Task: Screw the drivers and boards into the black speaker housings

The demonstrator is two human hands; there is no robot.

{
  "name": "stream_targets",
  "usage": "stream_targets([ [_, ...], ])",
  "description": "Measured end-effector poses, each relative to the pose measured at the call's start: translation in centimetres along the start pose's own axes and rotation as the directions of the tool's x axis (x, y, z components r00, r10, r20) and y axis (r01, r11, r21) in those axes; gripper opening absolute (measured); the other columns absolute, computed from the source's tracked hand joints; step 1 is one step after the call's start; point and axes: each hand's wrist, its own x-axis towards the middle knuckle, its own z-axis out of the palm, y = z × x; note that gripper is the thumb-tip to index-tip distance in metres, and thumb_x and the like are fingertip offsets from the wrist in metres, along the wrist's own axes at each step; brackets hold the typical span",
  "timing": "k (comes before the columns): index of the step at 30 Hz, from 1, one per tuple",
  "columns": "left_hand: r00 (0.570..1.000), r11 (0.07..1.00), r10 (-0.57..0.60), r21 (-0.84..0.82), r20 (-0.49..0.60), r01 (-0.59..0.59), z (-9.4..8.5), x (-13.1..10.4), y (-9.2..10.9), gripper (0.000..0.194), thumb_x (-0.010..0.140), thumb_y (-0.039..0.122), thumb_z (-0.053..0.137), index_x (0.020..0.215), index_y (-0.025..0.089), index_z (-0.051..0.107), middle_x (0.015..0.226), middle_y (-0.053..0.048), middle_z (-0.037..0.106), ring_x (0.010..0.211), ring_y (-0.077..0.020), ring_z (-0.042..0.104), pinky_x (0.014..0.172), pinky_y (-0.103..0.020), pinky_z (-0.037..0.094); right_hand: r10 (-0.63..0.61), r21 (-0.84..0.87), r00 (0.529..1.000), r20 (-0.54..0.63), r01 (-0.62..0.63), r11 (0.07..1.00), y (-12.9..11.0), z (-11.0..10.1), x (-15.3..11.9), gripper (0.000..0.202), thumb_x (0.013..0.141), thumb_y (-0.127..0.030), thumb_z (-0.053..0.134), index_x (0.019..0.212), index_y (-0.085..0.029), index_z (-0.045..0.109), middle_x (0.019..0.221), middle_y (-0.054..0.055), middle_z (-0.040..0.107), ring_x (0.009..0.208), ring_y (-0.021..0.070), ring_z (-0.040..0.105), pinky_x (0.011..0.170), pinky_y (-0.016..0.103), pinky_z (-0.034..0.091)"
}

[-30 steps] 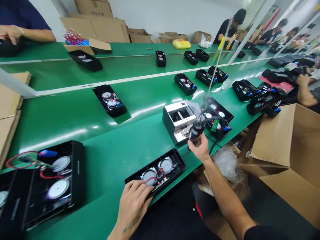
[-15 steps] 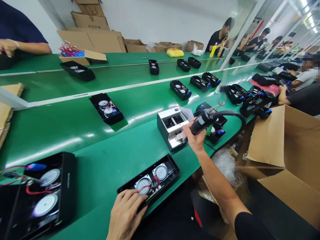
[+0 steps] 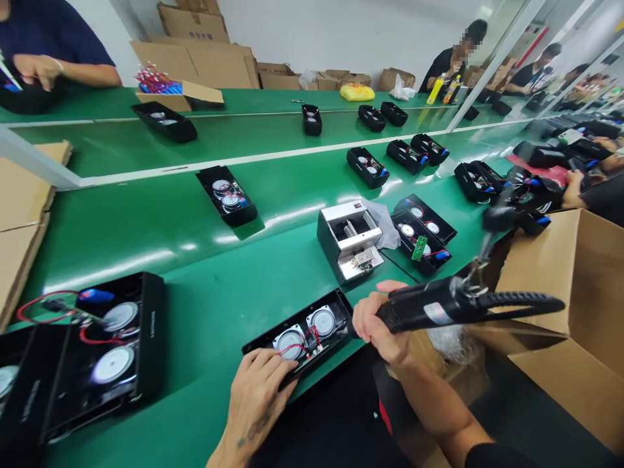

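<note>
In front of me an open black speaker housing (image 3: 336,299) lies on the green bench, with two round speakers (image 3: 322,322) and red wires inside. My left hand (image 3: 260,383) grips its near left edge, fingers over the rim. My right hand (image 3: 383,325) is wrapped round a black electric screwdriver (image 3: 429,305), held almost level with its front end at the housing's right end. Whether the bit touches a screw is hidden. Just beyond stands a silver and black screw feeder (image 3: 348,240).
Several open speaker housings (image 3: 227,195) are spread over the bench, two large ones (image 3: 151,338) at the left. A cardboard box (image 3: 536,273) stands open at right. The screwdriver hangs by a hook and cable (image 3: 526,302). Co-workers (image 3: 453,58) sit across and to the right.
My right hand has brought the electric screwdriver from the screw feeder down towards me, to the right end of the housing. My left hand keeps its hold on the housing.
</note>
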Motion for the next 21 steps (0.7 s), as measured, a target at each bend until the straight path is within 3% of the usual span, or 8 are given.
stream_targets([
  [4, 0.999, 0.999, -0.037, 0.001, -0.003, 0.037, 0.3, -0.3, 0.1, 0.011, 0.092, 0.018, 0.067, 0.095, 0.026, 0.073, 0.085, 0.001, 0.080, 0.086, -0.0203, 0.072, 0.090, -0.038, 0.051, 0.012, -0.028, 0.998, 0.058, -0.011, 1.000, 1.1, 1.0, -1.1, 0.045, 0.102, -0.025, 0.070, 0.139, -0.039, 0.047, 0.070, -0.011, 0.054, 0.045, 0.0104, 0.047, 0.045, 0.025, 0.044],
  [12, 1.000, 1.000, -0.011, 0.000, 0.005, 0.011, -0.1, 0.1, 0.3, 0.009, 0.095, 0.018, 0.067, 0.095, 0.025, 0.071, 0.084, 0.002, 0.079, 0.086, -0.0198, 0.072, 0.089, -0.037, 0.050, 0.054, -0.056, 0.998, 0.032, -0.052, 0.997, 1.2, 1.4, -1.0, 0.039, 0.101, -0.036, 0.072, 0.132, -0.038, 0.048, 0.066, -0.013, 0.052, 0.041, 0.0105, 0.046, 0.042, 0.025, 0.043],
  [21, 1.000, 0.999, 0.003, -0.038, -0.005, -0.003, -0.5, 0.6, 0.5, 0.011, 0.101, 0.017, 0.062, 0.097, 0.025, 0.069, 0.083, 0.003, 0.078, 0.084, -0.0191, 0.071, 0.090, -0.035, 0.048, 0.090, -0.135, 0.996, -0.004, -0.090, 0.987, 1.7, 1.5, -1.4, 0.035, 0.099, -0.037, 0.073, 0.126, -0.032, 0.050, 0.067, -0.011, 0.054, 0.043, 0.0115, 0.049, 0.047, 0.030, 0.046],
])
